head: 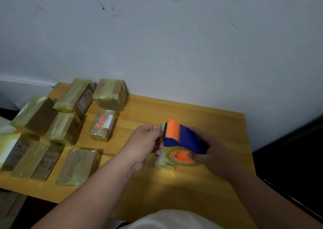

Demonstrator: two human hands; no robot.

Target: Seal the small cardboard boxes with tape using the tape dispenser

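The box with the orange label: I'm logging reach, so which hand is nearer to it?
Left. The left hand is just right of the box with the orange label; the right hand grips the tape dispenser beyond it.

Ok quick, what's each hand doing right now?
Left hand: fingers curled, seems to pinch the tape end at the small box.
Right hand: grips the tape dispenser.

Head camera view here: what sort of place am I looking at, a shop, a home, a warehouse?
Probably a small packing station in a plain room. A wooden table against a scuffed white wall holds many taped cardboard boxes, and the right hand grips a blue-and-orange tape dispenser.
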